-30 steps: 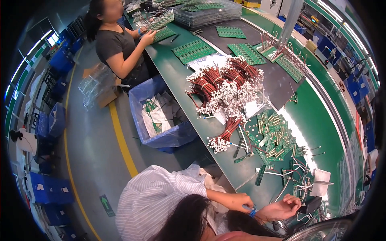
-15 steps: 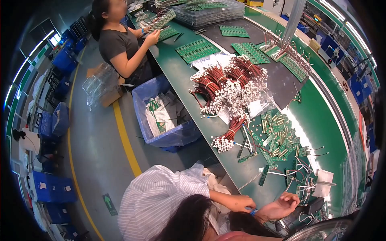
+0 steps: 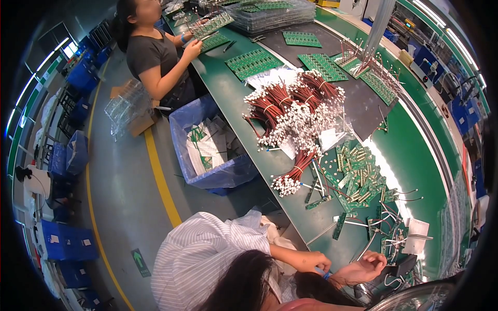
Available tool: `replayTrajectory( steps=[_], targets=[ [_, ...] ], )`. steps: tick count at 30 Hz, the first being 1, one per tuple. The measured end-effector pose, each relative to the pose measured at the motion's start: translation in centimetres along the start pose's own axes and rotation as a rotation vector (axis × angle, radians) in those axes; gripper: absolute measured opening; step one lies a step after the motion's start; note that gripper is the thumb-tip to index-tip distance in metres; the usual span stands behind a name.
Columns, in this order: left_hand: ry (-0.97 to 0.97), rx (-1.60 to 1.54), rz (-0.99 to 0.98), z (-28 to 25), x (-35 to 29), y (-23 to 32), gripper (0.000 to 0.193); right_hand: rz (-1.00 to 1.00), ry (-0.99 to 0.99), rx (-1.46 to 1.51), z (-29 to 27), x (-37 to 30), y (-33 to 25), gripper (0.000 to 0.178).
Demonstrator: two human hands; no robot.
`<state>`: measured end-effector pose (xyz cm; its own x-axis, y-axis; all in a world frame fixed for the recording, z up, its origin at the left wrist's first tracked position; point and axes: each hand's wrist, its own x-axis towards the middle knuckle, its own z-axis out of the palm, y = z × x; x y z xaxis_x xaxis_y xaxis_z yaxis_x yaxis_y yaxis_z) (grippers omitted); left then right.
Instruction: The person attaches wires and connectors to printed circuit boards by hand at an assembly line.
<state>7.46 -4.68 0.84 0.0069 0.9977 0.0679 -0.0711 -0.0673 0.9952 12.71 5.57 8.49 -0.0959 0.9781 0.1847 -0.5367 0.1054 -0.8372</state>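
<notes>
Low in the picture, my left hand [image 3: 314, 262] reaches across from the striped sleeve [image 3: 207, 254]. Its fingers are closed on a blue wrist strap [image 3: 322, 272] that sits at my right wrist. My right hand [image 3: 360, 268] is held palm up, its fingers apart and loosely bent, holding nothing. Just beyond it on the green bench lie small circuit boards with wires [image 3: 386, 225]. A narrow green circuit board strip [image 3: 340, 226] lies nearer the bench edge.
Bundled red wires with white connectors [image 3: 295, 111] and a heap of small circuit boards [image 3: 360, 173] cover the bench [image 3: 249, 124]. Larger green panels [image 3: 254, 65] lie farther off. A blue lined bin [image 3: 218, 179] stands beside the bench. A co-worker [image 3: 155, 57] handles a board panel [image 3: 212, 25].
My left hand has shifted slightly up, and more of the blue strap shows. My right hand stays nearly still. The co-worker's board panel has moved a little to the right.
</notes>
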Motion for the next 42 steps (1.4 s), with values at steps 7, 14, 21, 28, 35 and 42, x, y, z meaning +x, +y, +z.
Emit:
replayTrajectory(
  steps=[7,14,21,28,35,42],
  targets=[
    [-0.058,-0.398,-0.061,0.8,0.2,-1.8,0.025,-0.007,-0.027,0.027,-0.1,0.1,-0.4,0.021],
    [-0.069,-0.604,-0.104,0.9,-0.1,-1.1,0.026,-0.044,0.003,0.013,-0.4,0.6,-0.8,0.022],
    [-0.1,-0.441,0.006,0.5,0.0,-1.9,0.024,-0.011,-0.002,0.013,-0.4,0.2,-0.7,0.021],
    [-0.094,-0.204,-0.044,-7.2,-3.2,5.1,0.025,0.024,-0.096,-0.095,-0.8,0.1,-0.3,0.019],
    [1.4,-0.338,0.45,-18.5,-15.5,6.8,0.014,0.123,-0.11,-0.139,-1.1,-0.5,0.6,0.019],
    [1.705,-0.558,0.785,-26.6,-22.7,8.8,0.021,0.158,-0.196,-0.192,-0.9,-1.0,1.2,0.02]
  ],
)
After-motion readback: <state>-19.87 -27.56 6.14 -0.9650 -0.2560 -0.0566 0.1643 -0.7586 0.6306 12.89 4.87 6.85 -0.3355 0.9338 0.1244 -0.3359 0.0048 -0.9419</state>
